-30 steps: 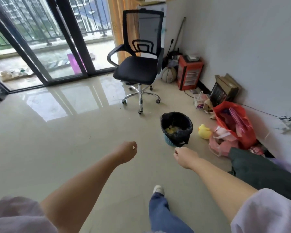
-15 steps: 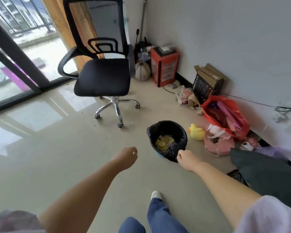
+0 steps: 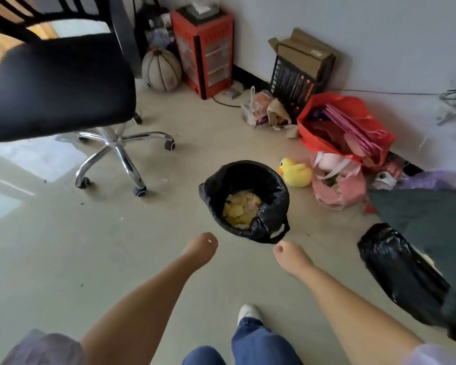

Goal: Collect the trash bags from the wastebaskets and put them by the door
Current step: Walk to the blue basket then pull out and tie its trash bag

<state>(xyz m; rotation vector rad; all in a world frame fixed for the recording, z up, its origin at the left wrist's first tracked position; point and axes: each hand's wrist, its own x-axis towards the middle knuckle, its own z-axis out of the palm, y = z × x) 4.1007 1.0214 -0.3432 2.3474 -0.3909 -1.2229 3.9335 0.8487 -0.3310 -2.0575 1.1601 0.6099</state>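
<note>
The wastebasket [image 3: 245, 198] sits on the floor [image 3: 90, 246] dead center, lined with a black trash bag [image 3: 271, 219] folded over the rim, yellowish scraps at the bottom. Both hands are stretched toward it, empty: the left hand [image 3: 200, 246] at about 7 o'clock from the basket, the right hand [image 3: 287, 255] at 5 o'clock, just short of the bag's handle loop [image 3: 279, 233] drooping off the near rim. Fingers on both look loosely curled, gripping nothing.

My guess is the bag's thin, floppy, a bit slick, and light since it's barely filled. That loop plus the folded edge look like the spots to grab, gathering the rim up so nothing spills.

Room-wise: the office chair [image 3: 55, 85] is at 10 o'clock with its wheeled legs reaching toward the basket, a rubber duck [image 3: 295, 172] sits close by at 2 o'clock, and the pink bag [image 3: 340, 185] and red bag [image 3: 345, 122] crowd 2 to 3. Another black bag [image 3: 398, 270] lies at 4. Open floor is toward 8 to 9.
</note>
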